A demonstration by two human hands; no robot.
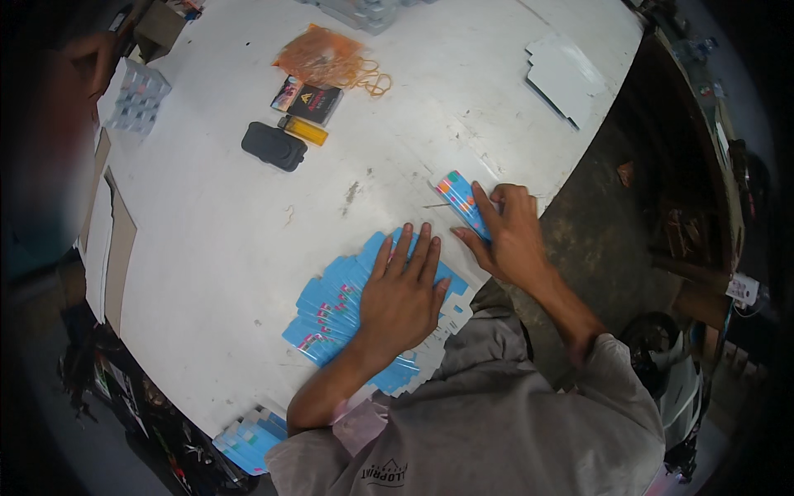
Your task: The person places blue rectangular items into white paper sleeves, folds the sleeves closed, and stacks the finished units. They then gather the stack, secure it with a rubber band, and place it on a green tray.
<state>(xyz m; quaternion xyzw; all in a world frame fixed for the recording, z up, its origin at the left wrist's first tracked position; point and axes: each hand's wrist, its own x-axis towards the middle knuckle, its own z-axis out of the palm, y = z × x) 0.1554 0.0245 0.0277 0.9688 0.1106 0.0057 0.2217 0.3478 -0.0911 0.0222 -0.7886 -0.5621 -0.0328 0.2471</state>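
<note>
My left hand [397, 310] lies flat, fingers stretched out, on a fanned spread of blue printed carton blanks [327, 310] at the table's near edge. Pink and white printing shows on the blanks, and their pale cut flaps point toward me at the right. Just right of them, my right hand [519, 236] has its thumb and index finger on either side of a narrow blue folded carton [457, 197] with coloured spots. The carton rests at a slant on the table, its near end hidden by the hand.
Farther back lie an orange plastic bag [310, 56] with rubber bands, a dark small box [318, 105], a yellow lighter [304, 131] and a black case [269, 146]. Pale die-cut card [571, 78] sits far right. More blue cartons [251, 438] stand near left. A blurred person [62, 124] is at left.
</note>
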